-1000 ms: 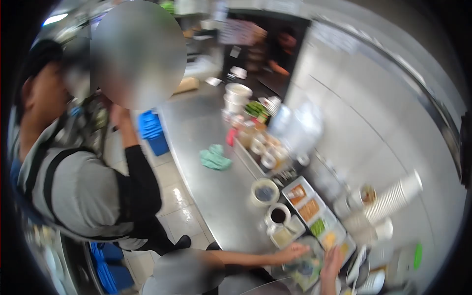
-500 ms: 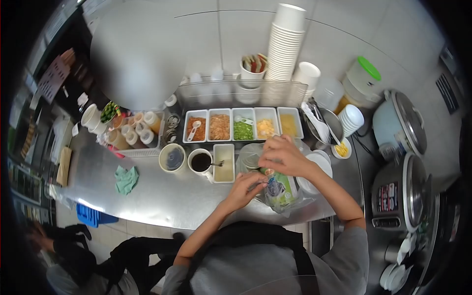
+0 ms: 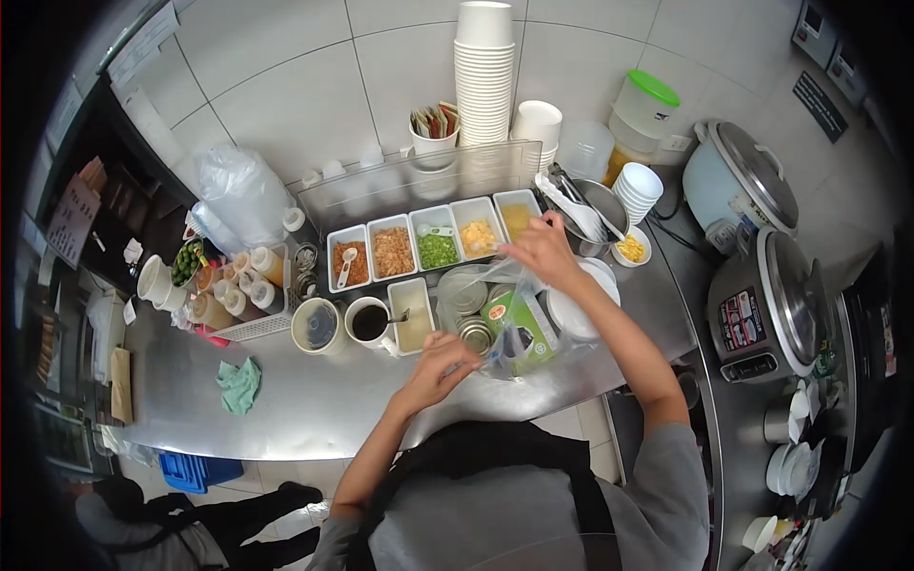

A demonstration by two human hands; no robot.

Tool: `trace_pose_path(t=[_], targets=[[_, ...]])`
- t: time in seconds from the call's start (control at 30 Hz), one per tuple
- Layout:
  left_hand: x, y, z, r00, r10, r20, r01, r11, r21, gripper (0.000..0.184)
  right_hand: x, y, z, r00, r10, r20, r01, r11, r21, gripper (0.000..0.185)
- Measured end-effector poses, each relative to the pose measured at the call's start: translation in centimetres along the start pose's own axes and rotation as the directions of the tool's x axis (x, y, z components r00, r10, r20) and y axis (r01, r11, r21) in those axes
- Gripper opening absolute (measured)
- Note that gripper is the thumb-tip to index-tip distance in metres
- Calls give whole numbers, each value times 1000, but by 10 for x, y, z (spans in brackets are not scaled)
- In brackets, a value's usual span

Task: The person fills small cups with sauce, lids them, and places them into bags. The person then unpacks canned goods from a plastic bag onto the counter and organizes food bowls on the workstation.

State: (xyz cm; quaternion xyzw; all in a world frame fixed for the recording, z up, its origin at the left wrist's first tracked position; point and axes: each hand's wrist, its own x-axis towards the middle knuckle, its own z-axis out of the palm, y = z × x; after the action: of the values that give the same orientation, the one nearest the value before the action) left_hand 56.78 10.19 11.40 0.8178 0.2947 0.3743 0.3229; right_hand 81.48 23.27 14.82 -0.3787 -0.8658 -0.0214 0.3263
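A clear plastic bag (image 3: pixel 514 285) is stretched between my two hands on the steel counter. My left hand (image 3: pixel 438 369) is closed on its near-left edge, fingers pinched. Higher and to the right, my right hand (image 3: pixel 545 252) grips the far edge. A green printed packet (image 3: pixel 531 324) shows through the bag. Two round metal-topped containers, one a can (image 3: pixel 475 334), lie beside the packet; whether they are inside the bag I cannot tell. White round lids (image 3: pixel 576 312) sit just right of it. Left of the bag stands a white tray of pale liquid (image 3: pixel 412 328).
A mug of dark liquid (image 3: pixel 368 322) with a spoon and a paper tub (image 3: pixel 317 326) stand left. Topping trays (image 3: pixel 392 249) line the back, before stacked paper cups (image 3: pixel 484 86). Cookers (image 3: pixel 757 305) stand right. A green cloth (image 3: pixel 239 385) lies left; another person (image 3: pixel 162 523) is at lower left.
My hands, close together over the gathered bag before, are now apart, and the bag is spread wide between them. The camera view has shifted. The person at lower left has moved.
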Motion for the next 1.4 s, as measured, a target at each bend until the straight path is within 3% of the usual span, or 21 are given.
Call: trace_pose_path(t=[0.07, 0.13, 0.17, 0.23, 0.33, 0.37, 0.43, 0.47, 0.53, 0.6, 0.63, 0.73, 0.77, 0.87, 1.0, 1.1, 1.3, 1.4], targets=[[-12, -1, -2, 999, 20, 29, -21, 999, 30, 4, 6, 12, 9, 967, 219, 132, -235, 965, 116, 37], [-22, -4, 0, 999, -33, 37, 33, 999, 14, 5, 11, 9, 14, 951, 251, 181, -273, 956, 107, 38], [-19, 2, -2, 991, -133, 17, 132, 991, 27, 5, 15, 5, 12, 942, 264, 207, -289, 952, 101, 39], [-7, 21, -1, 945, -325, -34, 326, 944, 43, 4, 17, -13, -5, 967, 148, 206, -175, 977, 119, 38], [9, 22, 10, 965, -241, 98, 232, 968, 100, 7, 14, -50, -31, 988, -125, 88, 111, 982, 151, 36], [14, 25, 14, 993, -108, 50, 102, 987, 121, 7, 9, -59, -33, 974, -227, 23, 221, 963, 155, 35], [24, 33, 18, 985, 171, -29, -163, 969, 184, 8, -8, -69, -34, 952, -265, 154, 220, 940, 259, 34], [23, 30, 24, 994, 113, -13, -112, 993, 39, 9, -17, -71, -35, 933, -287, 217, 214, 927, 309, 33], [15, 21, 38, 999, 3, 45, 8, 969, -247, 10, -29, -65, -39, 977, -115, 181, 58, 954, 293, 22], [10, 23, 40, 998, 0, 71, 17, 969, -246, 9, -30, -47, -52, 984, 135, 114, -158, 960, 232, 20], [7, 24, 41, 997, -2, 83, 22, 969, -244, 9, -29, -32, -55, 988, 156, 0, -153, 967, 206, 17], [6, 22, 42, 995, -91, 28, 95, 942, -322, 9, -13, -59, -74, 996, 69, -59, -54, 972, 231, 17], [7, 23, 41, 992, -123, 26, 125, 932, -340, 9, -10, -77, -75, 998, -56, 11, 51, 966, 255, 21], [6, 23, 38, 980, -199, 26, 194, 903, -384, 9, -33, -83, -48, 916, -271, 296, 157, 920, 358, 25], [6, 22, 41, 983, -183, 13, 174, 912, -373, 9, -35, -67, -46, 974, -59, 217, 20, 984, 176, 29], [6, 18, 36, 992, -106, 72, 125, 935, -333, 8, -29, -53, -34, 996, 91, -25, -86, 983, 159, 27], [4, 11, 12, 951, 13, 310, 96, 938, -332, 7, -17, -29, -18, 944, 325, 61, -329, 912, 244, 22], [4, 10, 12, 900, 84, 428, 68, 942, -328, 6, -16, -12, -11, 962, 262, -78, -249, 957, 150, 22]])
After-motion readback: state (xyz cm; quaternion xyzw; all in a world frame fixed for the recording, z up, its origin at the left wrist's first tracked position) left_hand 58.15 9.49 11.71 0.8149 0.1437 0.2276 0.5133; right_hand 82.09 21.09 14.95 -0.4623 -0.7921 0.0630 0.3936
